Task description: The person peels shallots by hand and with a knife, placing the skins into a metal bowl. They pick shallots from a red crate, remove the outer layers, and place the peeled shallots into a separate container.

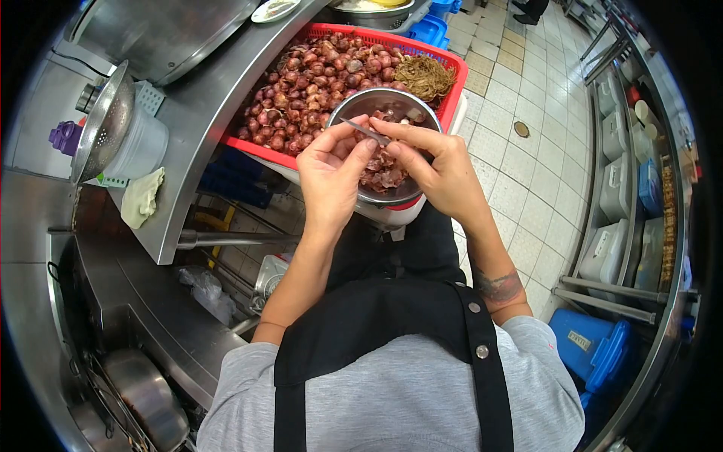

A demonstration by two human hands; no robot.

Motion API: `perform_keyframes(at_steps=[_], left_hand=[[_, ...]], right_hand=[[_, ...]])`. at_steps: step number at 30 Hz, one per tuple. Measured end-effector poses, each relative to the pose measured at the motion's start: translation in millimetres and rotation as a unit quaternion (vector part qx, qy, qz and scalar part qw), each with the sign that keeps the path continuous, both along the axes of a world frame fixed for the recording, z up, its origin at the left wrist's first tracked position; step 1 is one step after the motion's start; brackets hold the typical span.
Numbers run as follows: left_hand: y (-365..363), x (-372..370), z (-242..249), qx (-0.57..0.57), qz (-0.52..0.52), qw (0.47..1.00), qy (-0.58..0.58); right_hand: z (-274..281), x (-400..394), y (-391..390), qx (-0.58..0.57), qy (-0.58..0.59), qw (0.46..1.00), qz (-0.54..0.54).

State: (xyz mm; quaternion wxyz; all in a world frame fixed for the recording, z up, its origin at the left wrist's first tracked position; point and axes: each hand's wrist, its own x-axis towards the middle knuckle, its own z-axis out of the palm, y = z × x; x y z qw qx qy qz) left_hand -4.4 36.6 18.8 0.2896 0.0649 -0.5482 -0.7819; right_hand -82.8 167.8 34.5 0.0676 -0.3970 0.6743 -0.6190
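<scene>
My right hand [428, 160] grips a small knife [363, 129], whose blade points left across the fingertips of my left hand [331, 164]. The thumb and fingers of my left hand are pinched together close against the blade, and what they hold is hidden. Both hands are above a steel bowl [348, 107] with reddish-brown onion skins [384, 178] in it. Beyond and to the left, many small red onions [316, 75] fill a red plastic basket [461, 75]. A tangle of dry, straw-coloured stringy material [425, 77] lies in the basket's right corner.
A steel counter [197, 113] runs along the left, bearing a colander [105, 124] and a pale cloth [141, 197] at its edge. At right stands a rack with lidded containers [605, 252], with a blue bin [584, 343] below. A person's dark shoes [525, 18] show far off.
</scene>
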Motion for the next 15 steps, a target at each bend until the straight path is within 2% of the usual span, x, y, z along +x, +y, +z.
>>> perform_keyframes(at_steps=[4,7,10,13,15], left_hand=[[-1.2,-1.0,-5.5,-0.001,-0.003,1.0,0.007],[-1.3,-3.3,-6.8,0.026,-0.013,1.0,0.007],[-2.0,-4.2,-5.6,0.074,-0.03,0.997,0.001],[-2.7,-5.3,-2.4,0.088,-0.022,0.996,-0.005],[-3.9,-6.3,-3.4,0.081,-0.012,0.997,-0.004]], right_hand=[[-3.3,-1.2,-2.3,-0.021,-0.015,1.0,-0.008],[-4.3,-8.7,0.6,-0.004,-0.202,0.978,0.055],[-13.7,-15.0,-3.6,-0.019,-0.153,0.988,-0.033],[-3.4,-12.5,0.9,0.071,-0.088,0.986,-0.119],[-3.8,-10.5,1.6,0.051,-0.04,0.995,-0.079]])
